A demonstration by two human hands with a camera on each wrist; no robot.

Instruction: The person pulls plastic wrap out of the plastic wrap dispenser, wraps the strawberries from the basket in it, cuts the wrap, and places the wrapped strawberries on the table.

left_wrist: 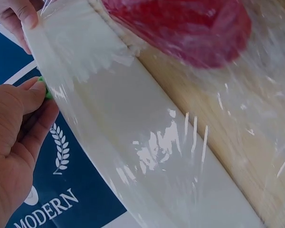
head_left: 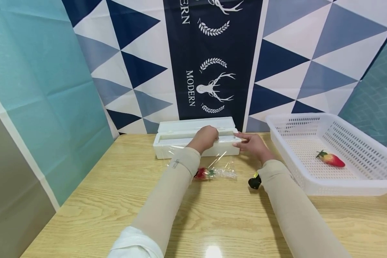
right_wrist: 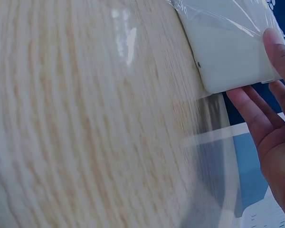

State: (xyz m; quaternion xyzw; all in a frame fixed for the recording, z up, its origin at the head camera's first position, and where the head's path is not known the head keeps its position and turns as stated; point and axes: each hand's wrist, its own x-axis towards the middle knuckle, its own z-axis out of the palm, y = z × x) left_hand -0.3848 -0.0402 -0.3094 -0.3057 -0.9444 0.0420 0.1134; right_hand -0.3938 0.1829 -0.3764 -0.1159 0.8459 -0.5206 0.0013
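A long white cling film dispenser (head_left: 196, 149) stands at the back of the table, lid tipped back. My left hand (head_left: 207, 137) is at its middle; in the left wrist view its thumb and fingers pinch a small green slider (left_wrist: 48, 90) on the dispenser's edge. My right hand (head_left: 253, 146) holds the dispenser's right end, thumb on the front face. Clear film (left_wrist: 161, 147) drapes down the front onto the table. Under the film lies a red, fruit-like piece (head_left: 201, 173) with a green part, partly behind my left sleeve.
To the right, a white perforated basket (head_left: 296, 168) holds a red and yellow strawberry (head_left: 332, 159). A small black thing (head_left: 254, 182) with a yellow bit lies beside my right sleeve. A patterned cloth (head_left: 142, 53) hangs behind the table.
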